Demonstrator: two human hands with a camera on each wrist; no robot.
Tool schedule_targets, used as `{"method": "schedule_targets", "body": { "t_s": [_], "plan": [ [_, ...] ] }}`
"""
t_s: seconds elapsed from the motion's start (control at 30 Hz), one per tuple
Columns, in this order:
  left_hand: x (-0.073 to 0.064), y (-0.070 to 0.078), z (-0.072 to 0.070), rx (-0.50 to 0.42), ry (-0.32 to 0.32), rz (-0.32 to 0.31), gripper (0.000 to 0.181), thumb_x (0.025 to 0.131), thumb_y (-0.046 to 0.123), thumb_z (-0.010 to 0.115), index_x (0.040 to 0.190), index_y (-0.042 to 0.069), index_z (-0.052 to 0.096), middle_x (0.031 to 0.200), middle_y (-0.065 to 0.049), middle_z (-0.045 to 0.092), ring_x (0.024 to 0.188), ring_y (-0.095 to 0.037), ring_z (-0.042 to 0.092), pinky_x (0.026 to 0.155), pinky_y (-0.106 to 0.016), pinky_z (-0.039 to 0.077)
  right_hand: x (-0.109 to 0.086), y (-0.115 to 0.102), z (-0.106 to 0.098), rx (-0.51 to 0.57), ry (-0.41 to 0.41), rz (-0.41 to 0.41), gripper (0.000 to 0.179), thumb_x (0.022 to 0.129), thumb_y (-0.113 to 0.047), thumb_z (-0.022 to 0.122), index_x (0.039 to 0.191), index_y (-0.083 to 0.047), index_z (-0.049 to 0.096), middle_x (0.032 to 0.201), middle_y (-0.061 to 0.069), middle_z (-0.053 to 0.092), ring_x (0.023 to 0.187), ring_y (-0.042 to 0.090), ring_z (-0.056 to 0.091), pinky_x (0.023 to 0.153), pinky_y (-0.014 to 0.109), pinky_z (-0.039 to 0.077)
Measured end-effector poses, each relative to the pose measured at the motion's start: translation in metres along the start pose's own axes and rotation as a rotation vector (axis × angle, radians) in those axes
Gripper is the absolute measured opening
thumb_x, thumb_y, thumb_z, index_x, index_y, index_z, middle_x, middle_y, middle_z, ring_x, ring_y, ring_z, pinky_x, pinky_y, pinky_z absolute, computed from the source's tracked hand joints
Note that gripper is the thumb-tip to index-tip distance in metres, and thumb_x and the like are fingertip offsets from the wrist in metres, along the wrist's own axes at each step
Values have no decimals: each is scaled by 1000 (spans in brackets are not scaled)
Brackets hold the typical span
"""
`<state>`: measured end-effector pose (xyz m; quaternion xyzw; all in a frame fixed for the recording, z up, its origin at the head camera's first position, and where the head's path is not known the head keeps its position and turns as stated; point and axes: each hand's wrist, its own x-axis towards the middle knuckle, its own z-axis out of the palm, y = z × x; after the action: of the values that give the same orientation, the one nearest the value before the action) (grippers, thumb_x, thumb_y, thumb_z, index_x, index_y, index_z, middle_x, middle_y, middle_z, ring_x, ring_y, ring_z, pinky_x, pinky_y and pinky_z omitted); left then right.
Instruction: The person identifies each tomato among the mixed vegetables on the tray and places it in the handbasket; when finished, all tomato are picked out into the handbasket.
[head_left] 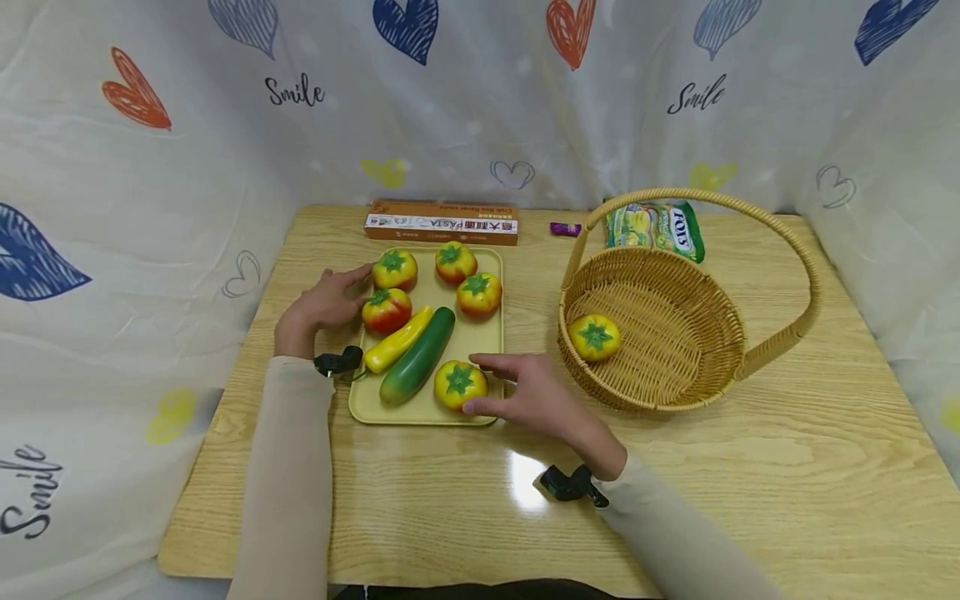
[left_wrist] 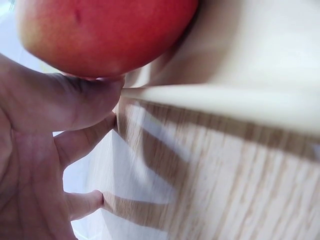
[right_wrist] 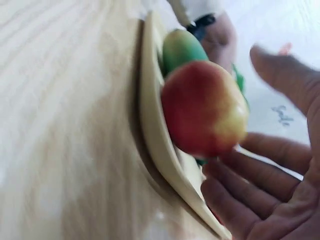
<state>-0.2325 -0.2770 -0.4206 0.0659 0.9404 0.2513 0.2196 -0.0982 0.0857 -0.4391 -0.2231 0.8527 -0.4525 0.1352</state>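
Observation:
A pale yellow tray (head_left: 472, 342) holds several yellow-red tomatoes with green tops, a yellow chili pepper (head_left: 400, 340) and a green cucumber (head_left: 420, 358). At its front right corner lies one tomato (head_left: 460, 384); my right hand (head_left: 543, 396) reaches round this from the right, thumb and fingers spread. The right wrist view has the thumb apart from that tomato, the fingertips close beside it. My left hand (head_left: 327, 300) is at the tray's left edge, its fingers extended. Its thumb (left_wrist: 95, 100) lies by the rim, right under a red tomato (left_wrist: 110, 35).
To the right stands a wicker basket (head_left: 723, 333) with a tall handle and one tomato (head_left: 595, 337) inside. Behind the tray is a pasta box (head_left: 442, 222). A small purple packet (head_left: 565, 228) and a green snack bag (head_left: 656, 229) lie along the table's back.

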Motion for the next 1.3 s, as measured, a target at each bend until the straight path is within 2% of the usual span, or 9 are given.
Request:
{"method": "schedule_targets", "body": {
  "t_s": [0.17, 0.3, 0.4, 0.53, 0.73, 0.87, 0.97, 1.13, 1.3],
  "plan": [
    [0, 0, 0, -9, -6, -12, 72, 112, 28, 55, 176, 15, 24, 180, -23, 23, 164, -63, -6, 122, -89, 1, 6, -2, 11, -36, 14, -36, 60, 92, -35, 91, 145, -16, 73, 142, 5, 76, 134, 22, 70, 118, 43, 53],
    [1, -1, 0, -9, -7, -15, 72, 112, 28, 55, 176, 15, 23, 180, -23, 23, 164, -62, -7, 123, -88, 1, 3, -4, 9, -28, 10, -94, 57, 92, -28, 91, 145, -15, 73, 141, 3, 76, 130, 19, 72, 114, 40, 56],
    [2, -2, 1, -10, -4, -16, 72, 112, 27, 55, 176, 15, 23, 180, -24, 23, 164, -63, -6, 122, -89, 0, -4, -6, -3, 0, -7, -164, 57, 93, -24, 91, 145, -13, 72, 143, 5, 75, 129, 20, 73, 112, 39, 59],
    [3, -3, 2, -12, -4, -19, 72, 113, 27, 54, 176, 16, 23, 181, -23, 22, 164, -62, -7, 123, -88, 1, -22, -9, -33, 26, 5, -208, 57, 93, -20, 90, 146, -13, 71, 147, 6, 72, 130, 23, 72, 111, 38, 60],
    [3, -3, 1, -15, -6, -18, 72, 113, 27, 54, 176, 16, 23, 181, -23, 22, 164, -62, -7, 123, -88, 1, -58, -3, -89, -12, 61, -186, 59, 94, -16, 89, 149, -19, 69, 149, 3, 70, 131, 14, 69, 109, 27, 58],
    [2, -1, 1, -9, -10, -23, 72, 113, 28, 54, 176, 16, 23, 180, -24, 22, 164, -62, -8, 123, -88, 2, -82, 7, -124, -20, 93, -181, 62, 92, -4, 87, 150, -17, 68, 149, 8, 70, 131, 4, 67, 108, 18, 55],
    [1, -1, 0, -10, -12, -28, 72, 113, 29, 54, 176, 17, 23, 180, -24, 22, 164, -61, -9, 122, -89, 1, -97, 16, -144, -69, 141, -158, 62, 90, 0, 88, 147, -18, 70, 145, 9, 72, 128, -3, 67, 105, 14, 55],
    [2, -1, 1, -14, -9, -27, 72, 113, 29, 55, 176, 17, 23, 180, -23, 22, 164, -61, -9, 121, -91, -1, -111, 27, -163, -129, 209, -68, 60, 91, -1, 88, 145, -23, 73, 140, 3, 75, 123, -7, 68, 101, 10, 54],
    [3, -2, 1, -11, -4, -24, 72, 112, 27, 55, 176, 16, 23, 180, -23, 23, 164, -62, -8, 119, -91, -3, -112, 38, -167, -178, 192, -14, 54, 94, -8, 88, 144, -20, 73, 140, 6, 75, 122, -9, 66, 100, 7, 53]
  ]
}}
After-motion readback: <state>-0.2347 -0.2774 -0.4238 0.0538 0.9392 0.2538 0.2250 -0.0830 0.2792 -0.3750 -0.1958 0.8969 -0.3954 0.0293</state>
